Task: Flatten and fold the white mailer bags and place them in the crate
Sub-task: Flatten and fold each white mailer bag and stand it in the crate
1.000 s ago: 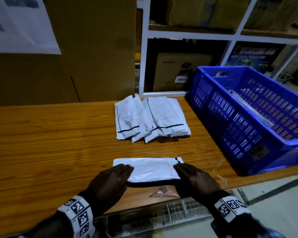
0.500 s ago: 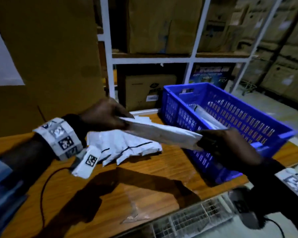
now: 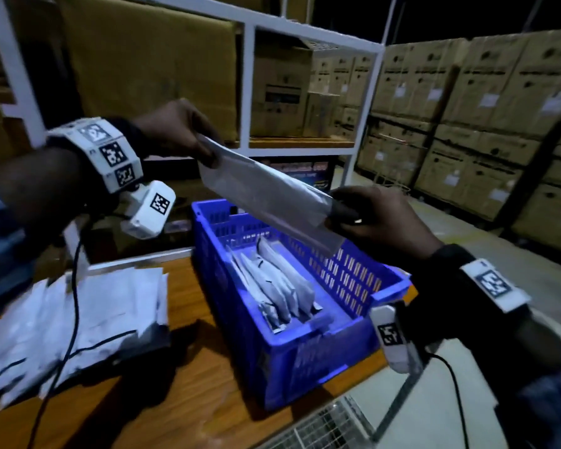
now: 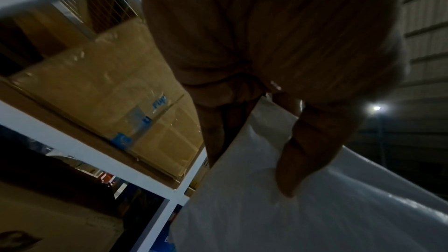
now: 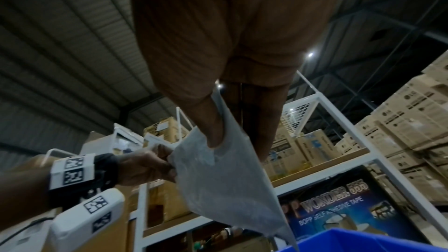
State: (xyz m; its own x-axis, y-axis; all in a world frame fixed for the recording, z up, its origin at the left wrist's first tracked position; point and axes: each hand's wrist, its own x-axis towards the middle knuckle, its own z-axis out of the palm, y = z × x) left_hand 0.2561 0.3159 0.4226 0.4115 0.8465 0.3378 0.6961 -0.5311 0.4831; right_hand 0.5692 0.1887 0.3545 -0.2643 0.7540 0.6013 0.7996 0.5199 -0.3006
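A folded white mailer bag [image 3: 266, 196] hangs in the air above the blue crate [image 3: 305, 345], tilted down to the right. My left hand [image 3: 188, 137] pinches its upper left end, thumb on the bag [image 4: 303, 208] in the left wrist view. My right hand [image 3: 366, 215] pinches the lower right end, thumb on the bag [image 5: 225, 175]. Several folded mailers [image 3: 272, 283] stand on edge inside the crate. A loose pile of white mailers [image 3: 75, 322] lies on the wooden table [image 3: 188, 403] left of the crate.
White metal shelving [image 3: 305, 30] with cardboard boxes [image 3: 149, 66] stands behind the table. Stacked cartons [image 3: 486, 118] fill the right background. A wire mesh panel [image 3: 324, 429] sits below the table's front edge. Cables hang from both wrist cameras.
Both hands lifted the folded mailer off the table and carried it right and up, from beside the crate to above its inside. The head view swung right.
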